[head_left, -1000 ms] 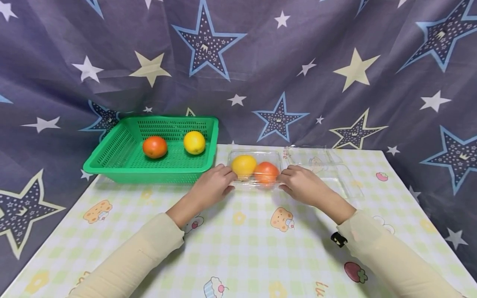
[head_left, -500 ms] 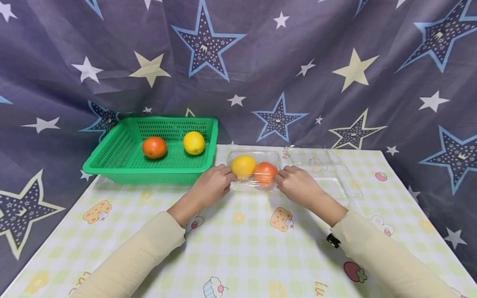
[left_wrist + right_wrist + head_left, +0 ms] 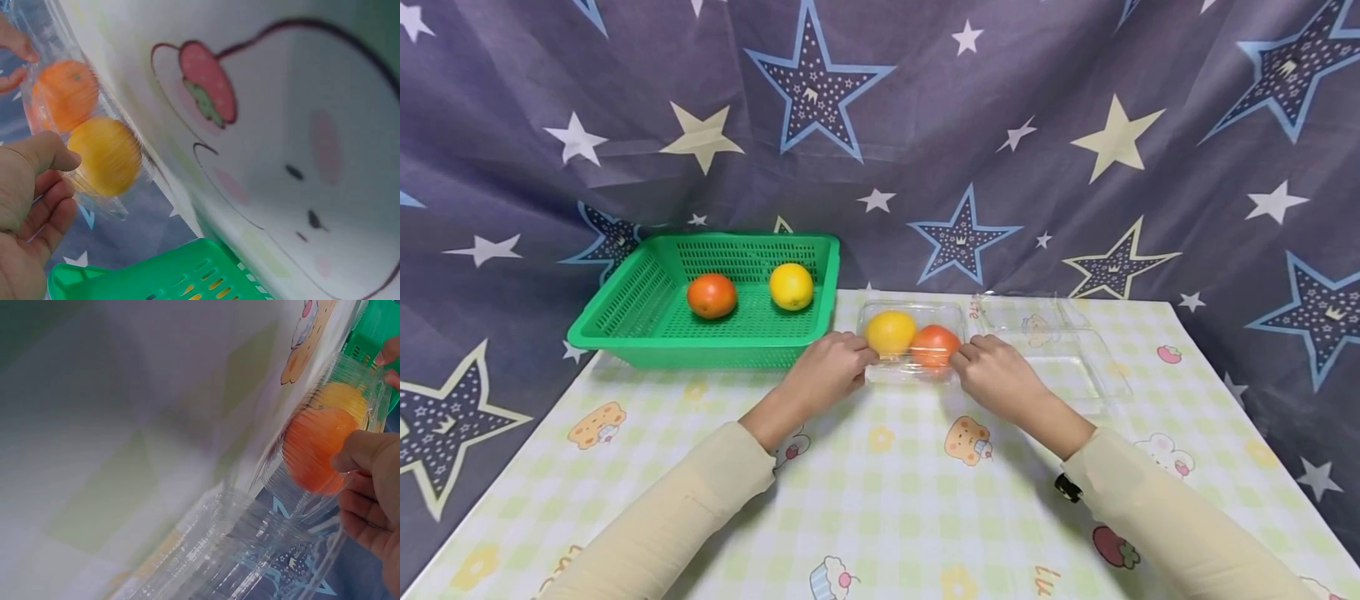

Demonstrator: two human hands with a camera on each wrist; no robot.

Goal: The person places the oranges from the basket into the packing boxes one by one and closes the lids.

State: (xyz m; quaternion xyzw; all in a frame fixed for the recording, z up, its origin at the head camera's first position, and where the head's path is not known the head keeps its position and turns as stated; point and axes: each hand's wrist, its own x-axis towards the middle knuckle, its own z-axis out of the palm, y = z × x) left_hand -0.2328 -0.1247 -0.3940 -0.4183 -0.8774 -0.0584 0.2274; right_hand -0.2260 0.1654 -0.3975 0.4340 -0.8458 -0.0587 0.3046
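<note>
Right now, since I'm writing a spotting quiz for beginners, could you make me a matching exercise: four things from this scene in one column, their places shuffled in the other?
Things
1. Green slotted plastic basket
2. Clear plastic box with a round yellow fruit and a round orange-red fruit
3. Clear plastic container without fruit
4. Dark star-print curtain

Places
A. Between the left hand and the right hand
B. Hanging behind the checkered table
C. To the right of the fruit-filled box
D. On the table's left side

Pairs: 1-D, 2-A, 3-C, 4-B
</note>
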